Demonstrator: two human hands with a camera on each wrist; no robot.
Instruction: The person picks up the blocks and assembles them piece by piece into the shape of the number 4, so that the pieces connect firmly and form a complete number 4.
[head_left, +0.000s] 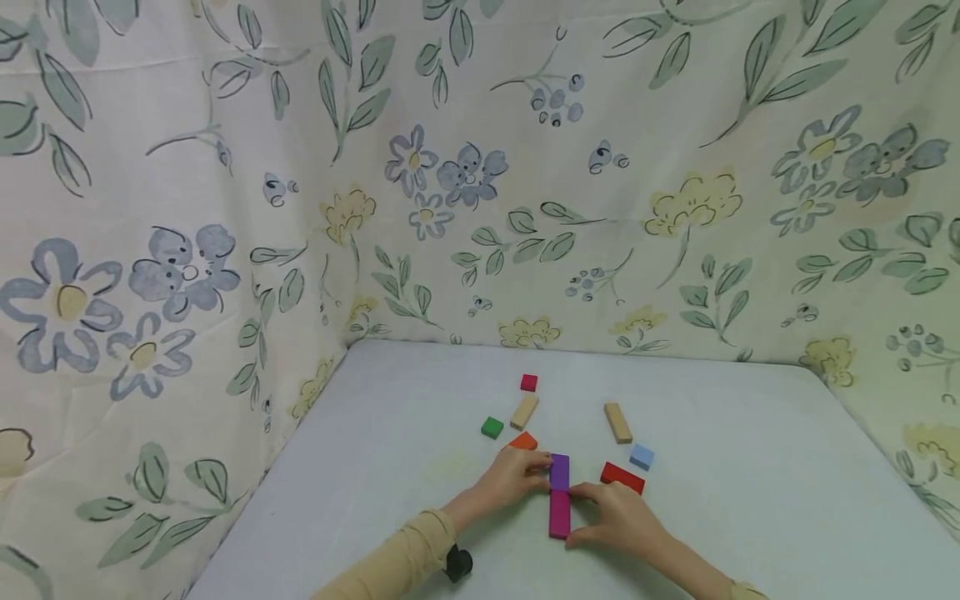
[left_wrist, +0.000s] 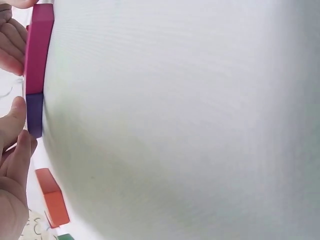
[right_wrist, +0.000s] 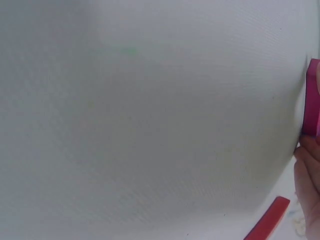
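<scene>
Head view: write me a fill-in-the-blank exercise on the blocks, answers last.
The purple block and the magenta block meet end to ____.
The ____ hand touches the magenta block.
In the picture, the green block lies to the ____ of the light-blue block.
The wooden blocks number ____.
Missing words: end; right; left; two.

No readable text anywhere.

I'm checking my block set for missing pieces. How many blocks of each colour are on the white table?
Small red square block and red oblong block: 2
Tan oblong blocks: 2
Green square block: 1
Orange flat-sided block: 1
Purple oblong block: 1
Magenta oblong block: 1
Light blue square block: 1
Total: 9
</scene>
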